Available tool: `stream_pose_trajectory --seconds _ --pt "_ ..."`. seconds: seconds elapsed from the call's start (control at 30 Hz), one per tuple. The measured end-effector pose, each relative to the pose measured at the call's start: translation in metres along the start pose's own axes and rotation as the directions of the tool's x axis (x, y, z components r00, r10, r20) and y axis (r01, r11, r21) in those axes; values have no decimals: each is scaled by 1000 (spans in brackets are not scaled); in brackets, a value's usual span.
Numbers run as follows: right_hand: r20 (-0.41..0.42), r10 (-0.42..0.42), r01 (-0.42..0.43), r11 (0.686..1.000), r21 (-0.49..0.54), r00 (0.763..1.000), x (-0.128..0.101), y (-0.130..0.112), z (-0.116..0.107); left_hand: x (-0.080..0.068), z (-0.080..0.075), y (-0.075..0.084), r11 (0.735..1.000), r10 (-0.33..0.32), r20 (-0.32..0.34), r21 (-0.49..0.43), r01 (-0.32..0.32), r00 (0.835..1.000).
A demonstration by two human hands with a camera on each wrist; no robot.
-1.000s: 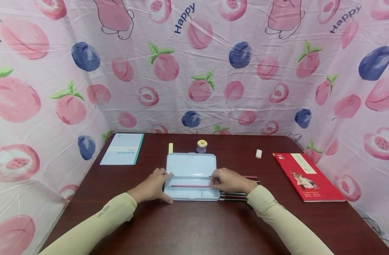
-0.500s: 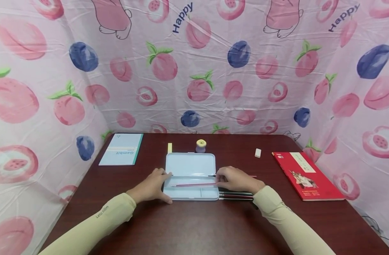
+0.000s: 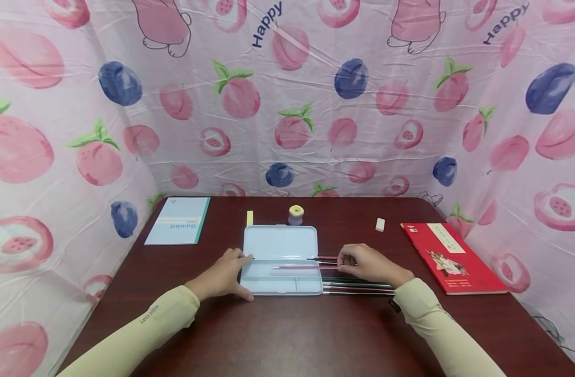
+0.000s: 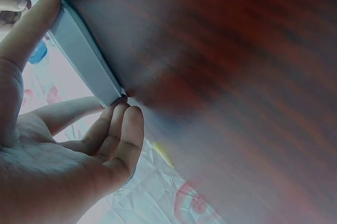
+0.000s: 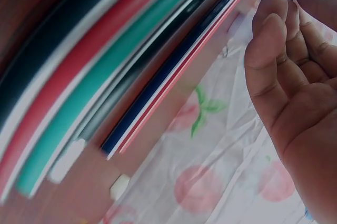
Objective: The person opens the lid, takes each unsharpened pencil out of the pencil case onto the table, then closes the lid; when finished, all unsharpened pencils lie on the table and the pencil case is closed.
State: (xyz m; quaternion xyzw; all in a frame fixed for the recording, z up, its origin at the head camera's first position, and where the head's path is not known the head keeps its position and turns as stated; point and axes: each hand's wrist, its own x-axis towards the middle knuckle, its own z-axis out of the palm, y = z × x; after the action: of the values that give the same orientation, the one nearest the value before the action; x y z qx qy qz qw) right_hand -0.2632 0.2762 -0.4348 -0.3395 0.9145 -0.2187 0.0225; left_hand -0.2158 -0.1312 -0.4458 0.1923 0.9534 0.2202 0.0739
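Observation:
A light blue pencil case (image 3: 268,286) lies with its lid (image 3: 280,242) raised back, around the middle of the table. My left hand (image 3: 223,277) holds its left end, thumb at the front corner and fingers toward the hinge. In the left wrist view the thumb (image 4: 39,21) lies along the case's edge. My right hand (image 3: 369,263) pinches a thin pink pencil (image 3: 296,267) by its right part, its left end over the case. Several pencils (image 3: 358,287) in dark, green and red lie right of the case, below that hand; the right wrist view shows their striped barrels.
Behind the case stand a yellow strip (image 3: 249,218) and a yellow-and-purple spool-shaped thing (image 3: 295,215). A white eraser (image 3: 380,224) lies farther right. A notebook (image 3: 177,221) is at the left, a red book (image 3: 452,259) at the right. Patterned cloth (image 3: 287,104) surrounds the table.
My right hand has moved right from over the case, drawing the pink pencil with it and lifting it slightly. The left hand keeps its hold on the case.

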Motion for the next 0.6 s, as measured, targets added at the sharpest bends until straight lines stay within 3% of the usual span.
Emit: stream_pose_trajectory --seconds 0.6 --pt "-75 35 -32 999 42 997 -36 37 -24 2 3 -2 1000 1 6 -5 -1 1000"
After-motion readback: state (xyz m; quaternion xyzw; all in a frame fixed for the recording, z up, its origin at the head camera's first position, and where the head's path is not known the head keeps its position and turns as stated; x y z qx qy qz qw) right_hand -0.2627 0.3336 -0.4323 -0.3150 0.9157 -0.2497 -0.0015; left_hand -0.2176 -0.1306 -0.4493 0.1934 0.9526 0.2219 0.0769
